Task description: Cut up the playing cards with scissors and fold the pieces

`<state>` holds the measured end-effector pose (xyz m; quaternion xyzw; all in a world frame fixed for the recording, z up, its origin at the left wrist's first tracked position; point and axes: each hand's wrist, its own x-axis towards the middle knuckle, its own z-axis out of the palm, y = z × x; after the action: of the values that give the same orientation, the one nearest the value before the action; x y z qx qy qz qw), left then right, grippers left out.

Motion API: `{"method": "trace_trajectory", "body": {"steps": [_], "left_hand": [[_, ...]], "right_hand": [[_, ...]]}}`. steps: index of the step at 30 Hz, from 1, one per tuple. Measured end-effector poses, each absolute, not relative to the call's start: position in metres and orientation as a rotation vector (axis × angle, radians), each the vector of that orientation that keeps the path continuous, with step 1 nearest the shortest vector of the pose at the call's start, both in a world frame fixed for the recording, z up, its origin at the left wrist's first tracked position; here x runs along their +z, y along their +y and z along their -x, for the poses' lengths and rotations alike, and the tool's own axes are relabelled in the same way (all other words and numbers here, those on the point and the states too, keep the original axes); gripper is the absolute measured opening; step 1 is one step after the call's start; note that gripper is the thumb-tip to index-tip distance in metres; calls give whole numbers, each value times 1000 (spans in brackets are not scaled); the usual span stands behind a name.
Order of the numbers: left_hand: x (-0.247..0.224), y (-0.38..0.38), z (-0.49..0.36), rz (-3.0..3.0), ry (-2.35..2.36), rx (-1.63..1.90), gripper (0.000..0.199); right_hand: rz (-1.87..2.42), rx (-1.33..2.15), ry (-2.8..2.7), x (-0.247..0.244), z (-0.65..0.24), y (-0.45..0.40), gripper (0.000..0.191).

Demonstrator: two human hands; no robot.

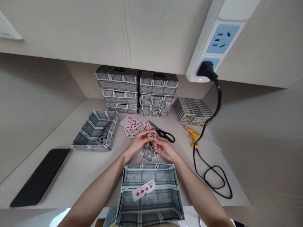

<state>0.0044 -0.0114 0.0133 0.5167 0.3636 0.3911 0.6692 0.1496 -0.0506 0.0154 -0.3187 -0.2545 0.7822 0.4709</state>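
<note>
My left hand (pixel 140 141) and my right hand (pixel 165 148) meet over the middle of the desk, fingers pinched together on a small piece of playing card (pixel 151 135), mostly hidden by the fingertips. Just below them lie several cut card pieces (pixel 148 154), some with the patterned back up. Black-handled scissors (pixel 165 135) rest beyond my right hand. Face-up red playing cards (pixel 131 123) are spread past my left hand. Between my forearms, at the desk's front edge, stands an open box made of playing cards (pixel 151 211). A cut strip of a diamond card (pixel 144 190) lies inside it.
Another card box (pixel 81 138) with cards in it stands at left, near a black phone-like slab (pixel 40 178). Stacked card boxes (pixel 121 85) line the back, with card packs (pixel 193 110) beside them. A yellow glue gun (pixel 194 135) and black cord (pixel 219 91) lie right, under a power strip (pixel 223 38).
</note>
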Motion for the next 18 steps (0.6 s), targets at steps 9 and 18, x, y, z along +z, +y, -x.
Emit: {"method": "trace_trajectory", "body": {"steps": [9, 18], "left_hand": [[7, -9, -5, -1318, 1028, 1106, 25], [5, -8, -2, -1288, 955, 984, 25]], "right_hand": [[921, 1740, -748, 12, -149, -49, 33], [1164, 1269, -1092, 5, -152, -47, 25]]}}
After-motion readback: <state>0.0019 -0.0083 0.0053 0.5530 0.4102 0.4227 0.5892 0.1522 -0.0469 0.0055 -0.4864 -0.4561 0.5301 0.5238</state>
